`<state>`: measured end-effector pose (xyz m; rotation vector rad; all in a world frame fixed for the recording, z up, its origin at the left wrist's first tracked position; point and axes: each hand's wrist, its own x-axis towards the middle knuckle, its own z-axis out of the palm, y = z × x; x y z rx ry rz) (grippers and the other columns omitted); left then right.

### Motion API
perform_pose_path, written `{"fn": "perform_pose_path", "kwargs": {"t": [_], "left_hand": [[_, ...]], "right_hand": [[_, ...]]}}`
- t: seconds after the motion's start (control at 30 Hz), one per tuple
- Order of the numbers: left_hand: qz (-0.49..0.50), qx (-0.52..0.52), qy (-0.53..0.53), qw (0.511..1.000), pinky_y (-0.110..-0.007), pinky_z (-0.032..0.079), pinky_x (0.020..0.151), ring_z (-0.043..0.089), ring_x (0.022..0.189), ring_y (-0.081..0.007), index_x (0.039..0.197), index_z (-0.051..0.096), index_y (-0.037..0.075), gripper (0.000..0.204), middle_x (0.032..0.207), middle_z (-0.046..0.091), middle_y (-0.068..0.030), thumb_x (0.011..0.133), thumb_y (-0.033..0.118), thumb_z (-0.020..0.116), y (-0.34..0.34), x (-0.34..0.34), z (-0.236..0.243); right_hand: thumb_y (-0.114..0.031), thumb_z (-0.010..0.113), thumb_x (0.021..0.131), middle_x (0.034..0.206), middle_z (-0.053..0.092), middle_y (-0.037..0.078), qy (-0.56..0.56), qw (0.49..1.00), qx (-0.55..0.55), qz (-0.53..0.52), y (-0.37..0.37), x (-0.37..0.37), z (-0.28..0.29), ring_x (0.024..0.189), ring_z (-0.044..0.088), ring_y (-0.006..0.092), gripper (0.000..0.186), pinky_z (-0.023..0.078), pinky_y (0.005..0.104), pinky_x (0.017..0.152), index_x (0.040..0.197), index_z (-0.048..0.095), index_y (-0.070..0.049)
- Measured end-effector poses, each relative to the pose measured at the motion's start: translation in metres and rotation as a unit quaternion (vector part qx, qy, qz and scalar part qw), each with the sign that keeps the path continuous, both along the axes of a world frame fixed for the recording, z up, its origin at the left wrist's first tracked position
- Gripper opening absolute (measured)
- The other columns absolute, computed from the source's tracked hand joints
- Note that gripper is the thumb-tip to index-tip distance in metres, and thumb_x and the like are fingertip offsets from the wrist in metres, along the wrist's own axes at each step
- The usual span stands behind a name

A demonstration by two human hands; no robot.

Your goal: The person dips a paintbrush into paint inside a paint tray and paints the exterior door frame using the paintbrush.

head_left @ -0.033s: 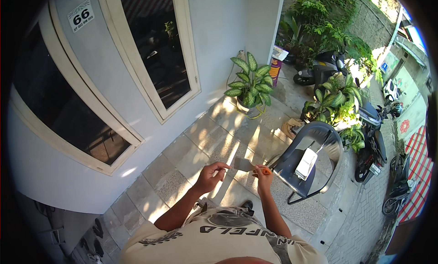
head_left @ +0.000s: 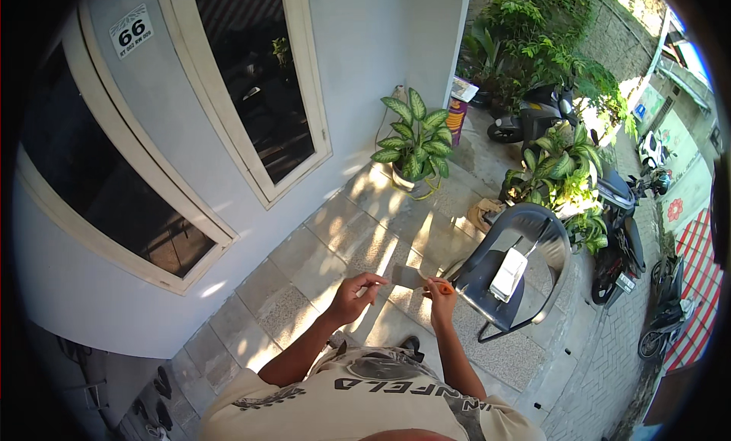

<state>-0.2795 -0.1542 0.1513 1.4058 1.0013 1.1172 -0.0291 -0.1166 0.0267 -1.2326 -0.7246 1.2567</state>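
Observation:
My right hand [head_left: 442,298] grips a putty knife by its orange handle [head_left: 445,288]. The knife's flat grey blade [head_left: 407,276] points to the left, toward my other hand. Close to the blade's left edge is my left hand [head_left: 354,298], its index finger reaching out and the other fingers loosely bent. I see nothing held in it; whether its fingertip touches the blade I cannot tell. Just right of my right hand stands a dark armchair [head_left: 499,296] with a white box-like object [head_left: 509,275] on its seat.
Leftward, a pale wall [head_left: 365,52] has framed windows [head_left: 263,98]. A potted leafy plant [head_left: 415,140] stands by it on the sunlit tiled floor [head_left: 289,308]. Beyond the chair are more plants [head_left: 560,167] and parked motorbikes [head_left: 620,250]. Footwear [head_left: 163,410] lies at the lower left.

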Motion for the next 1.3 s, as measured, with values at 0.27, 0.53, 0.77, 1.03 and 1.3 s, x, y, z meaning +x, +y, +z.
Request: {"fn": "perform_pose_path", "kwargs": {"t": [0.27, 0.53, 0.77, 1.03, 1.3], "left_hand": [[-0.087, -0.033, -0.002, 0.996, -0.026, 0.05, 0.067, 0.057, 0.071, -0.0078, 0.114, 0.067, 0.002, 0.021, 0.085, 0.064, -0.002, 0.097, 0.006, 0.056, 0.035, 0.131, 0.001], [-0.178, -0.042, 0.018, 0.983, -0.025, 0.048, 0.063, 0.057, 0.067, -0.0077, 0.115, 0.067, 0.002, 0.022, 0.082, 0.063, -0.0019, 0.098, 0.01, 0.057, 0.062, 0.205, 0.0], [-0.267, -0.051, 0.015, 0.962, -0.026, 0.047, 0.063, 0.056, 0.067, -0.009, 0.112, 0.066, 0.001, 0.019, 0.08, 0.061, -0.001, 0.099, 0.011, 0.055, 0.096, 0.247, -0.005], [-0.372, -0.098, 0.008, 0.923, -0.025, 0.048, 0.063, 0.053, 0.067, -0.0072, 0.112, 0.065, -0.001, 0.019, 0.078, 0.056, 0.0003, 0.098, 0.008, 0.054, 0.151, 0.281, -0.022], [-0.426, -0.076, -0.014, 0.902, -0.024, 0.045, 0.06, 0.053, 0.064, -0.0063, 0.116, 0.063, 0.002, 0.021, 0.075, 0.056, 0.0003, 0.099, 0.006, 0.051, 0.201, 0.309, -0.038]], "right_hand": [[-0.019, 0.069, 0.095, 0.084, 0.068, 0.008, 0.01, 0.995, 0.02, -0.093, 0.015, 0.136, 0.007, 0.07, 0.067, 0.0146, 0.019, 0.059, 0.0281, 0.064, 0.098, 0.068, -0.001], [-0.024, 0.07, 0.095, 0.083, 0.066, 0.007, -0.048, 0.975, 0.031, -0.213, 0.002, 0.228, 0.014, 0.069, 0.065, 0.014, 0.023, 0.057, 0.0282, 0.064, 0.099, 0.067, -0.001], [-0.023, 0.07, 0.095, 0.086, 0.067, 0.005, -0.051, 0.947, 0.007, -0.317, -0.025, 0.259, 0.009, 0.07, 0.065, 0.0123, 0.023, 0.055, 0.0256, 0.066, 0.1, 0.068, -0.001], [-0.022, 0.07, 0.095, 0.085, 0.067, 0.005, -0.066, 0.91, -0.022, -0.41, -0.032, 0.276, 0.012, 0.073, 0.066, 0.0112, 0.021, 0.056, 0.026, 0.066, 0.097, 0.069, -0.001], [-0.017, 0.069, 0.095, 0.088, 0.066, 0.006, -0.062, 0.874, -0.047, -0.48, -0.022, 0.281, -0.001, 0.074, 0.065, 0.0116, 0.018, 0.057, 0.0262, 0.065, 0.099, 0.068, 0.0]]}}
